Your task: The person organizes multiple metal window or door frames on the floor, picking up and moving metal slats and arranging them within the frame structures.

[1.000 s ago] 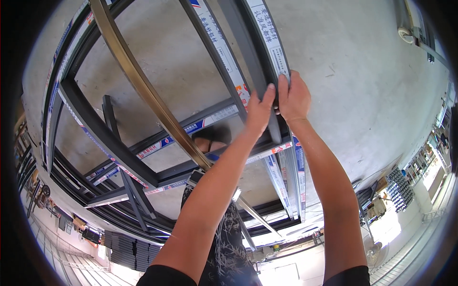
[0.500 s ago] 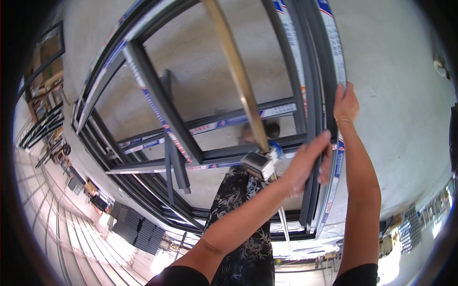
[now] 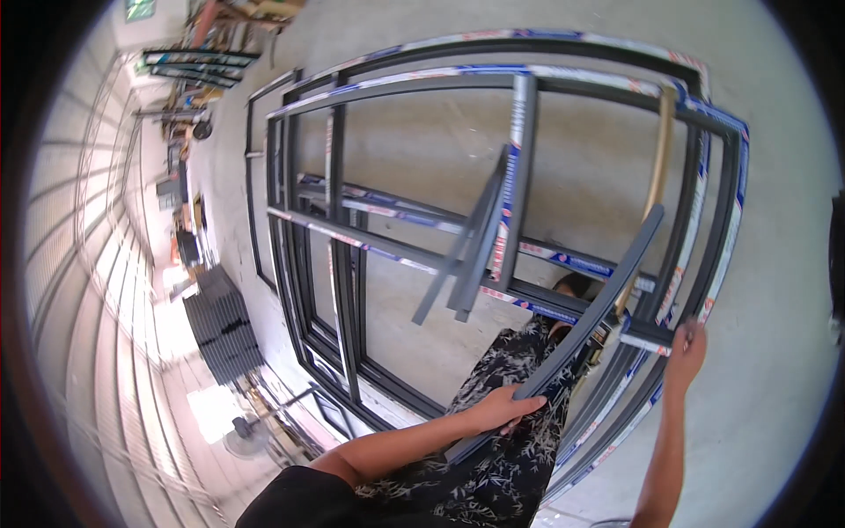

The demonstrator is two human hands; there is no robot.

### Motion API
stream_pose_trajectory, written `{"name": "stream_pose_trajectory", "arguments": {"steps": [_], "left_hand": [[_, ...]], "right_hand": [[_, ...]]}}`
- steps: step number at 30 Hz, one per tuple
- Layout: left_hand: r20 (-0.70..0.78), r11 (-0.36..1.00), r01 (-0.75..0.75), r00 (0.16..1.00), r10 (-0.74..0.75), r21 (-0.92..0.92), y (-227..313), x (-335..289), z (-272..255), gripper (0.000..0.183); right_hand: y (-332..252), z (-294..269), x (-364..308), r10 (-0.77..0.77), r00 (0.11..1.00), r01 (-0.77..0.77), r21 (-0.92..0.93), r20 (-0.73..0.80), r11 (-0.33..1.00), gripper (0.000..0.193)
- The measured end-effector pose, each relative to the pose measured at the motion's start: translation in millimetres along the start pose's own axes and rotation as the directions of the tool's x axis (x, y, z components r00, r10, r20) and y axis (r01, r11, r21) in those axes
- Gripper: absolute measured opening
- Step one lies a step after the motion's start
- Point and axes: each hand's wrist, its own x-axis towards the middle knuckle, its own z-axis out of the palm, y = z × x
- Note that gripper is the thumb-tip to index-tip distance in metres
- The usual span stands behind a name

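Observation:
A long dark grey strip (image 3: 581, 330) slants across in front of me, and my left hand (image 3: 503, 409) is closed around its lower part. Its upper end lies over the right side of a large dark grey window frame (image 3: 405, 249) edged with printed protective tape. At the frame's right side, my right hand (image 3: 687, 352) grips the frame member, its fingers partly hidden behind it. A thin tan bar (image 3: 658, 167) stands between the left strip and the frame's right upright. Further dark strips (image 3: 475, 255) lean on the middle upright.
A stack of dark corrugated pieces (image 3: 218, 326) stands at the left, near a fan (image 3: 245, 431). More dark frames (image 3: 198, 66) lie at the far left by the wall. Grey concrete floor (image 3: 563, 22) surrounds the frame. My patterned trouser leg (image 3: 502, 378) is beside its lower rail.
My view has turned, so the frame appears farther left and lower. My left hand now holds the grey strip away from the frame's right side, tilted across; my right hand remains on the frame.

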Motion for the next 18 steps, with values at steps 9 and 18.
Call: {"name": "stream_pose_trajectory", "arguments": {"steps": [9,18], "left_hand": [[-0.218,0.947,-0.296,0.939,0.265,-0.122,-66.0,-46.7,-54.4,0.041],[-0.265,0.886,-0.412,0.897,0.353,-0.212,-208.2,-60.9,-164.8,0.045]], "right_hand": [[-145.6,38.7,-175.7,-0.340,0.899,0.362,-0.031,0.277,0.932,0.025],[-176.8,128.5,-322.1,-0.131,0.829,0.240,-0.136,0.544,0.961,0.018]]}}
